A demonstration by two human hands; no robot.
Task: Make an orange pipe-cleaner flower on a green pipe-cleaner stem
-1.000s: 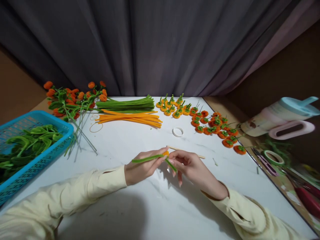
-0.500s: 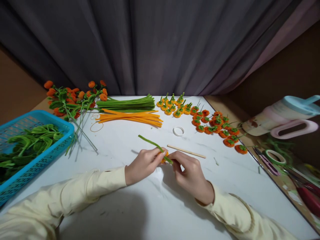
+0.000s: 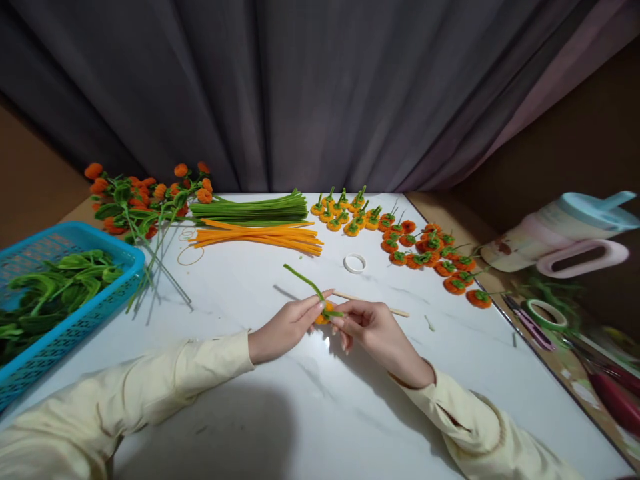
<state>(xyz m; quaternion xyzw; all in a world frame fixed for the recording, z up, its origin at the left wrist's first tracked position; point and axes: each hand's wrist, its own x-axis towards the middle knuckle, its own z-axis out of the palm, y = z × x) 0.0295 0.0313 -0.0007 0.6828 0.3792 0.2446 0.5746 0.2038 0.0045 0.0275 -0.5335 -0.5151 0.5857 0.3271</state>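
Note:
Near the middle of the white table [image 3: 240, 413], my left hand [image 3: 286, 328] pinches a small yellow-orange piece [image 3: 323, 316] with a green fuzzy stem [image 3: 303, 277] rising up and to the left from it. My right hand [image 3: 383, 337] is closed on the short green end at the right side of this piece, its thumb and forefinger together. Part of the piece is hidden by my fingers. Just behind my right hand lies a thin wooden stick [image 3: 397, 311], and farther back rests a white ring [image 3: 355, 263].
Green stems [image 3: 255, 210] and orange stems [image 3: 257, 238] lie at the back. Yellow [image 3: 351, 229] and orange pieces [image 3: 455, 285] stand back right. A blue basket [image 3: 133, 257] of leaves is left; orange flowers [image 3: 117, 230] behind it. A cup [image 3: 540, 233], green tape [image 3: 567, 320] and tools are right.
My right hand has turned and its fingers now pinch the short green end. The green stem's upper end has shifted slightly right and up. The view has moved slightly.

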